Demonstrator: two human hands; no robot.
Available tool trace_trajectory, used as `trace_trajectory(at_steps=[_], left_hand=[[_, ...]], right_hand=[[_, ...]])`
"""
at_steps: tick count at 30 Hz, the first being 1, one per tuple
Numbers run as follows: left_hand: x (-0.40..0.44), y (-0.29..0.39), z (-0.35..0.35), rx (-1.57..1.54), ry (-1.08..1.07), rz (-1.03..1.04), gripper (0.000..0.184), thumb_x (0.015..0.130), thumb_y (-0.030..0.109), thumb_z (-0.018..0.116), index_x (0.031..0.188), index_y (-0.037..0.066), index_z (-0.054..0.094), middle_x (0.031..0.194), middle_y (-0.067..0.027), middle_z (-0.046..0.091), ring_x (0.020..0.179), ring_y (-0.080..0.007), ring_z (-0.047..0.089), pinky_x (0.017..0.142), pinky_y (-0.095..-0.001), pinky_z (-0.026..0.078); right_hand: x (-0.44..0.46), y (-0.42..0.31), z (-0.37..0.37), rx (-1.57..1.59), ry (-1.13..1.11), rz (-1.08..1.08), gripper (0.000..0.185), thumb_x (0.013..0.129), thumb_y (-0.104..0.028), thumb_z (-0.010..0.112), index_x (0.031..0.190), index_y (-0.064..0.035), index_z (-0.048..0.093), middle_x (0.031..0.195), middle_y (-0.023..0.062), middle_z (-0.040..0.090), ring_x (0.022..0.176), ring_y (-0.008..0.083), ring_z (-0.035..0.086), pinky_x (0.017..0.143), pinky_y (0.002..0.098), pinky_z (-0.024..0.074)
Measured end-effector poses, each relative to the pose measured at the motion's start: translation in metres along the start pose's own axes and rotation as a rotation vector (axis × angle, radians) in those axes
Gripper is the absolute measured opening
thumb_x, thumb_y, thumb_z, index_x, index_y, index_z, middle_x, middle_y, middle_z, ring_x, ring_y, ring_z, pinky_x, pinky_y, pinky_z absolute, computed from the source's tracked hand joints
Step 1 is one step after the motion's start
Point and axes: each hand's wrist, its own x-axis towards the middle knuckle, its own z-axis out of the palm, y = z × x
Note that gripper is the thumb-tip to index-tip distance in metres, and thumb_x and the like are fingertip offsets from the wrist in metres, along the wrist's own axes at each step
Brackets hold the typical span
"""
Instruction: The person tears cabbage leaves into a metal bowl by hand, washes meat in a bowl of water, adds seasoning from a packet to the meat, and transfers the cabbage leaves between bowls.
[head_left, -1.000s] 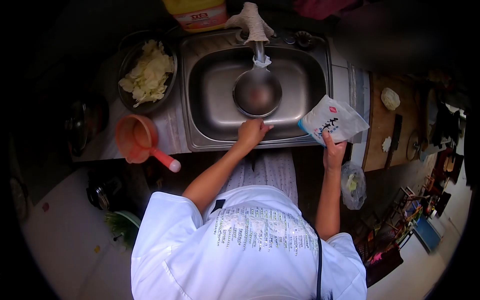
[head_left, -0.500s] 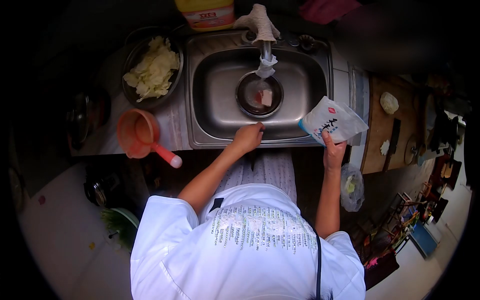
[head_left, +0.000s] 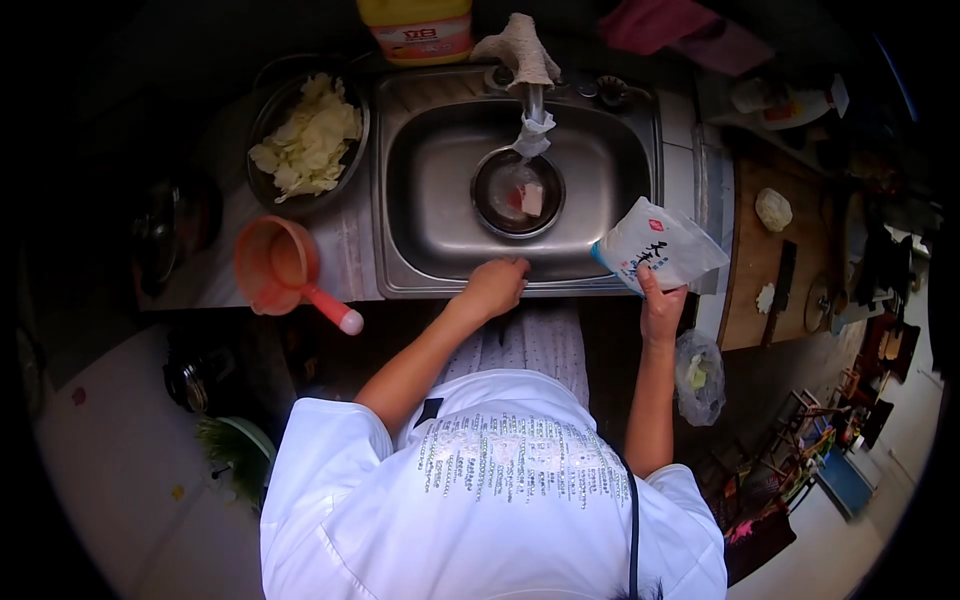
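My right hand (head_left: 662, 305) grips a white printed packet (head_left: 665, 245) over the right front corner of the steel sink (head_left: 430, 235). My left hand (head_left: 498, 286) is at the sink's front edge with its fingers curled; whether anything is in them is hidden. In the sink, under the cloth-wrapped tap (head_left: 535, 98), sits a round metal bowl (head_left: 490, 212). It holds a pale piece (head_left: 532, 199) with a reddish patch beside it, and water seems to run into it.
Left of the sink are a bowl of torn pale leaves (head_left: 305, 140) and an orange dipper (head_left: 272, 262). A yellow jug (head_left: 420, 30) stands behind. At the right lie a knife (head_left: 780, 290) and a cutting board (head_left: 745, 255); a plastic bag (head_left: 699, 378) hangs below.
My left hand has drawn back from the bowl to the sink's front edge. The pale piece now shows in the bowl. My right hand keeps hold of the packet.
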Motion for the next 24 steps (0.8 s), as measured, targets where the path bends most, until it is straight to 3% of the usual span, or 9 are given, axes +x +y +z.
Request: trace_trajectory(at_steps=[24], left_hand=[[-0.005, 0.014, 0.000, 0.014, -0.070, 0.045, 0.023, 0.079, 0.014, 0.052, 0.101, 0.006, 0.053, 0.093, -0.0154, 0.058, 0.088, -0.0328, 0.056, 0.076, -0.0431, 0.044]], right_hand=[[0.003, 0.000, 0.002, -0.001, -0.010, 0.011, 0.040, 0.074, -0.004, 0.068, 0.108, 0.0021, 0.050, 0.099, 0.0083, 0.057, 0.088, 0.0149, 0.055, 0.081, 0.0265, 0.0427]])
